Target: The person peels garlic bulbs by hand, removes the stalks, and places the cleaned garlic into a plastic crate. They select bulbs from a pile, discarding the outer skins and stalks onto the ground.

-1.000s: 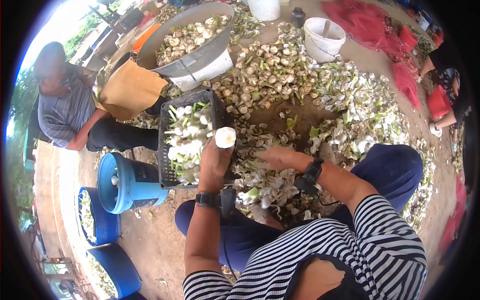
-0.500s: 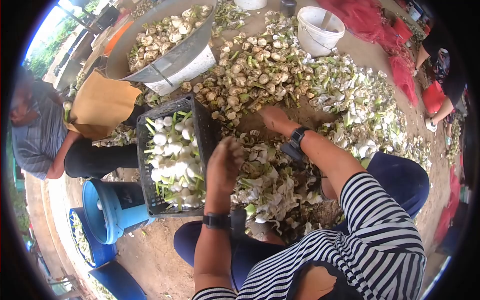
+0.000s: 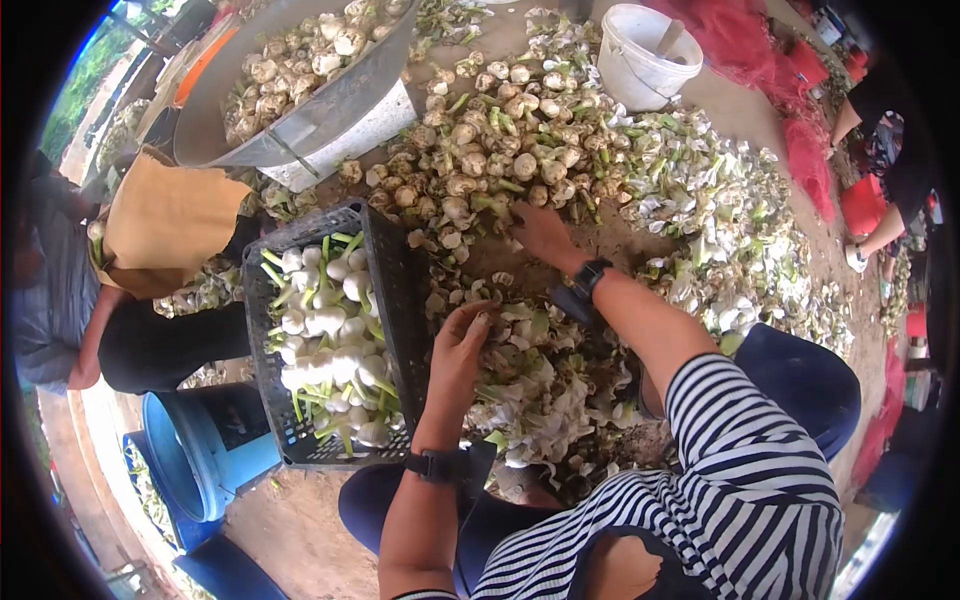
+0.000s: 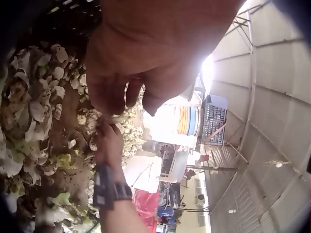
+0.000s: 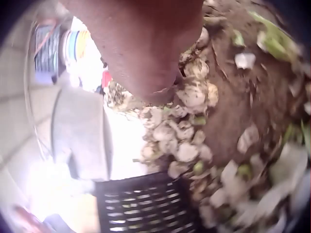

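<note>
My right hand (image 3: 548, 240) reaches to the near edge of a pile of unpeeled garlic bulbs (image 3: 520, 150), fingertips right at a bulb with a green stem (image 3: 490, 204). In the right wrist view the back of the hand covers its fingers, so I cannot tell if they grip that bulb. My left hand (image 3: 458, 352) hovers over loose garlic skins (image 3: 545, 370), its fingers loosely bent and holding nothing. Just left of it stands a black plastic crate (image 3: 385, 310) filled with white peeled garlic bulbs (image 3: 335, 330) with trimmed green stems.
A wide metal basin (image 3: 300, 125) of unpeeled garlic stands at the back left, a white bucket (image 3: 648, 60) at the back. Left lie a blue bucket (image 3: 215, 450) and a seated person with a tan sheet (image 3: 170, 225). Red netting (image 3: 720, 50) is at the back right.
A white peeled bulb in my left hand has been let go at the crate; that hand has come back rightward, over the skins. My right hand has moved forward from the skins to the pile.
</note>
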The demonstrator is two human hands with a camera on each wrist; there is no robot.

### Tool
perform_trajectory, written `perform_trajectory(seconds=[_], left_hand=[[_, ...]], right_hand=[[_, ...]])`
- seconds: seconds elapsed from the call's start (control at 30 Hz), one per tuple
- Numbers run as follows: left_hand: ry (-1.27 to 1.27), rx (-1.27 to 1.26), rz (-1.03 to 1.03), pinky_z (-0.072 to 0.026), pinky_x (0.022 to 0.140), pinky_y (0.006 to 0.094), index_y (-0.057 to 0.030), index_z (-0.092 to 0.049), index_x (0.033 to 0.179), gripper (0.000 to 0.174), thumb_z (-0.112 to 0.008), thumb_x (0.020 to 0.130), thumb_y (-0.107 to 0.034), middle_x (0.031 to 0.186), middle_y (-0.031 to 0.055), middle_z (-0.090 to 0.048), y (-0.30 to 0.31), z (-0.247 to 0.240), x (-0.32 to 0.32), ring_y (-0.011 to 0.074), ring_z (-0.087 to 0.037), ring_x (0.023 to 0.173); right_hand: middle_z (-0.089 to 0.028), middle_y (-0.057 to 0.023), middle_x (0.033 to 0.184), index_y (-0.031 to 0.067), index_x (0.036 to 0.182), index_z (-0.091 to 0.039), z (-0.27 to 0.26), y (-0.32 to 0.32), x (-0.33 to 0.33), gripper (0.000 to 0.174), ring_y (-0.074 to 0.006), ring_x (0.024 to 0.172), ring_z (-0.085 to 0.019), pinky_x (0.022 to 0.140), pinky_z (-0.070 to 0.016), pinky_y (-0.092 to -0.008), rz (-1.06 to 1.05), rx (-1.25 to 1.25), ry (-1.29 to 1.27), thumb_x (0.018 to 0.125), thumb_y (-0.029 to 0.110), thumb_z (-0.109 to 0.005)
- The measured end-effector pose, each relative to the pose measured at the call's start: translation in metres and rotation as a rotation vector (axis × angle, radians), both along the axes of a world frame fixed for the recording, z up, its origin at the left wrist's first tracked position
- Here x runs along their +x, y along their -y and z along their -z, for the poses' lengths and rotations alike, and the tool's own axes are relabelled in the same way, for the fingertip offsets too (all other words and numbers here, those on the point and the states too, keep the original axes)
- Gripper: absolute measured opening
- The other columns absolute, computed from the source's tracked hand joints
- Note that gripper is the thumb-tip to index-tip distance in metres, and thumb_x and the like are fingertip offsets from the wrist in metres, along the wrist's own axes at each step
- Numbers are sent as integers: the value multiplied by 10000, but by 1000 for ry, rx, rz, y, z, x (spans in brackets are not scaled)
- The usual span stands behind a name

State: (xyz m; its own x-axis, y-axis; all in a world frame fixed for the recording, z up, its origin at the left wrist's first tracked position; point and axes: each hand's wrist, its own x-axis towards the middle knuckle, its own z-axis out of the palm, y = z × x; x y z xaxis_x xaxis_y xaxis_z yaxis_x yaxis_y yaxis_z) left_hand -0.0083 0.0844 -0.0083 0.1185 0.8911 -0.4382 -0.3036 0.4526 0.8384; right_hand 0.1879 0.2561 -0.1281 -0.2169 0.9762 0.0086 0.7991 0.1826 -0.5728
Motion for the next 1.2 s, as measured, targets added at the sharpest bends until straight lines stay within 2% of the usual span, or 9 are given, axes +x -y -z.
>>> perform_trajectory(seconds=[0.2,0.4,0.53,0.63,0.77,0.87,1.0,1.1,1.2], left_hand=[[-746,345,-41,-465,903,359,-2,-537,1228,453,-682,829,-158,1217,164,-556,4,30,-6,280,-568,1095],[-1155,525,114,-459,911,393,-48,-579,1165,440,-717,757,-141,1149,175,-552,23,0,4,362,-557,1065],[-1298,632,155,-467,896,395,-50,-586,1153,422,-712,757,-126,1136,172,-560,34,-16,4,358,-562,1055],[-1028,638,-1,-486,855,363,-39,-592,1127,346,-678,796,-95,1084,141,-591,37,-29,-3,311,-602,982],[-14,249,-192,-506,699,288,-38,-557,1145,255,-557,900,-108,978,66,-629,33,-28,-10,196,-632,821],[370,172,-183,-494,631,289,-56,-532,1162,245,-468,941,-141,978,77,-635,31,-22,-20,195,-625,796],[384,191,-203,-502,639,291,-64,-529,1158,254,-420,993,-223,1025,83,-629,35,-34,-15,187,-623,826],[342,236,-243,-516,701,295,-58,-509,1232,300,-467,991,-231,1079,68,-616,36,-43,-10,172,-620,901],[121,334,-121,-517,761,293,-54,-470,1313,381,-546,966,-191,1123,50,-600,44,-51,0,153,-605,961]], right_hand=[[-664,-106,917,-41,1019,-637,-26,97,-39,234,-157,795,-610,721,-484,-300,107,-524,-1247,816,73,-614],[-592,-36,779,-23,829,-605,-61,143,-70,56,-125,677,-540,590,-442,-309,284,-550,-1460,786,10,-594],[-528,-8,718,11,750,-561,-44,143,-72,38,-109,621,-481,518,-384,-298,397,-524,-1269,773,22,-590],[-520,-6,710,17,751,-560,-56,144,-61,34,-97,612,-456,505,-365,-292,306,-441,-1176,777,32,-575],[-580,-24,773,-9,875,-621,-106,160,-56,126,-86,664,-494,560,-399,-254,152,-312,-1106,792,4,-526],[-632,-40,870,-26,1000,-637,-138,175,-60,243,-84,748,-551,652,-440,-225,90,-172,-1082,802,-21,-496],[-647,-66,1068,-8,1126,-605,-148,187,-50,252,-156,927,-622,829,-506,-297,73,-458,-1408,890,14,-519],[-664,-36,1041,14,1123,-626,-184,197,-44,231,-136,892,-631,775,-512,-278,131,-795,-1740,930,134,-585],[-663,-43,1057,32,1136,-626,-173,189,-43,260,-158,913,-635,799,-513,-281,15,-771,-1597,951,214,-603]])
